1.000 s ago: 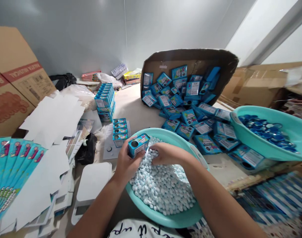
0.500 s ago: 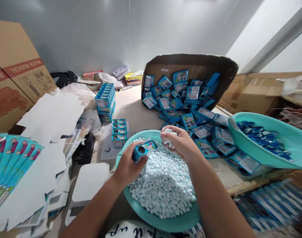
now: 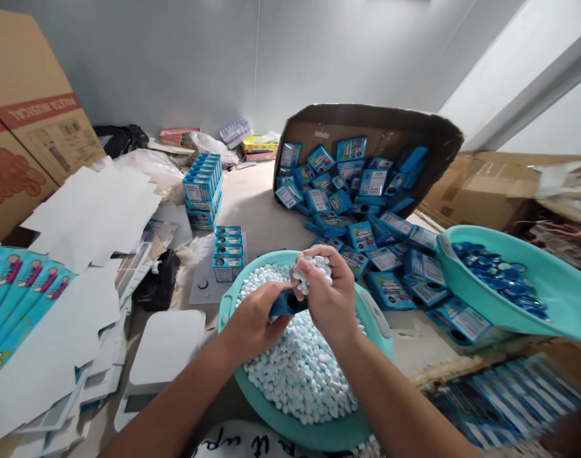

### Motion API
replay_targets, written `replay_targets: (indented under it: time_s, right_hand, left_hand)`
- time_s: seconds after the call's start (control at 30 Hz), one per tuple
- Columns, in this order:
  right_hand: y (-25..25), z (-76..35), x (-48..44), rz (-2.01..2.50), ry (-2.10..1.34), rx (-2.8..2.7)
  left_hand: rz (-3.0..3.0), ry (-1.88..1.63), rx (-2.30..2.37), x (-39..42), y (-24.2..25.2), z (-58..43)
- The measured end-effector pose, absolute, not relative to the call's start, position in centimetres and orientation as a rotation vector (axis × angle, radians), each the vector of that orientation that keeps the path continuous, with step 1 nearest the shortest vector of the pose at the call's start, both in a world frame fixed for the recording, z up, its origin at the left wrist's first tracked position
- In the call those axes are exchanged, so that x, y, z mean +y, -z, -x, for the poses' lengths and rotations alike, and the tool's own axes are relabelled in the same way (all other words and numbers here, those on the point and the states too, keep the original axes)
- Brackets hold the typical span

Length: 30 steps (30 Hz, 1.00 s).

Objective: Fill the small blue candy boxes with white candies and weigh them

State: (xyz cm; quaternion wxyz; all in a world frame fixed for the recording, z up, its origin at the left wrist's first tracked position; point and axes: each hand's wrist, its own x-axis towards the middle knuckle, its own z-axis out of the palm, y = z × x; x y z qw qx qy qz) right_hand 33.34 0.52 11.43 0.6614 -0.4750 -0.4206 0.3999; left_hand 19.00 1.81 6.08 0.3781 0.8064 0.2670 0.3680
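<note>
My left hand (image 3: 252,321) is closed around a small blue candy box (image 3: 287,304), tilted over a turquoise basin (image 3: 271,425). A dark opening shows at the box's near side. My right hand (image 3: 335,299) is cupped shut on a heap of small white candies (image 3: 318,270), right beside the box's upper edge. Its fingertips meet or nearly meet the box; the exact contact is hidden. Below both hands, loose white candies (image 3: 304,388) fill the basin.
Blue boxes (image 3: 362,235) spill from a tipped carton (image 3: 386,117) behind. A turquoise tub (image 3: 552,280) of blue round lids stands right. Left are a white scale (image 3: 166,346), stacked boxes (image 3: 202,187), a short box row (image 3: 228,251), white card sheets (image 3: 85,210) and a large carton (image 3: 37,121).
My right hand has moved left with its handful of candies, up to the box. My left hand has turned the box, so its printed face no longer shows. The view has shifted slightly.
</note>
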Motion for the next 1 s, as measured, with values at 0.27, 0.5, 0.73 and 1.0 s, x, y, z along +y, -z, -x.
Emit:
replay_targets:
  time_s: [0.27, 0.5, 0.73, 1.0]
  right_hand:
    - [-11.59, -33.01, 0.24, 1.21, -0.722, -1.171]
    - [-11.35, -33.0, 0.29, 1.168, -0.814, -1.153]
    - [-11.26, -33.06, 0.54, 0.973, -0.903, -1.092]
    - [-11.13, -33.48, 0.5, 0.836, -0.969, -1.136]
  left_hand:
    - [-2.033, -0.951, 0.746, 1.92, -5.63, -19.31]
    - [-2.023, -0.942, 0.735, 1.99, -5.43, -19.26]
    - [-2.013, -0.934, 0.73, 1.96, -5.69, -19.16]
    - [-2.004, -0.928, 0.689, 2.03, -6.05, -19.01]
